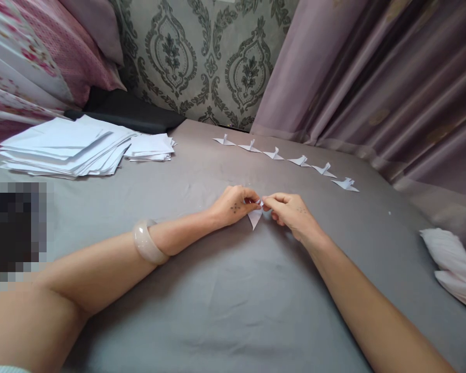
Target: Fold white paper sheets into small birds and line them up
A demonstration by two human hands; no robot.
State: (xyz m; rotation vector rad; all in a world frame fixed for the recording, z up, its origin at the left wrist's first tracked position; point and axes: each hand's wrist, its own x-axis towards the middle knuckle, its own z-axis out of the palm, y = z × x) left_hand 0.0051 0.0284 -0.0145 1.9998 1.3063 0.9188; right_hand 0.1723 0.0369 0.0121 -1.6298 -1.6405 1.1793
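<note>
My left hand (235, 204) and my right hand (291, 212) meet over the grey sheet (217, 300), both pinching a small folded white paper piece (255, 217) whose pointed tip hangs down between them. A pale bangle (147, 242) sits on my left wrist. Behind my hands, a row of several finished folded paper figures (287, 160) lies on the sheet, running from the back centre toward the right.
A big stack of white paper sheets (62, 147) and a smaller stack (149, 147) lie at the back left. Pink patterned bedding (31, 57) is piled far left. A purple curtain (392, 77) hangs at the right, white cloth (450, 264) at the right edge.
</note>
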